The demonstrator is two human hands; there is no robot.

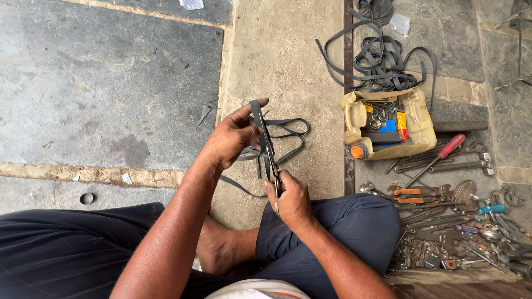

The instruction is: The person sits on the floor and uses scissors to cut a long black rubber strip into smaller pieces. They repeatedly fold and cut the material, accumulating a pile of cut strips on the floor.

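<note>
My left hand grips a dark grey rubber strip near its upper end, thumb and fingers pinched on it. My right hand is closed around the handles of a pair of scissors, whose blades run up along the strip between the two hands. Loose loops of the same rubber strip lie on the stone floor just beyond my hands. I sit on the floor with my knees in dark trousers spread to either side.
A cut-open yellowish plastic jug holding small tools sits to the right. Behind it lies a pile of rubber strips. A red-handled screwdriver, pliers and several other metal tools are scattered at the right. A small ring lies at the left.
</note>
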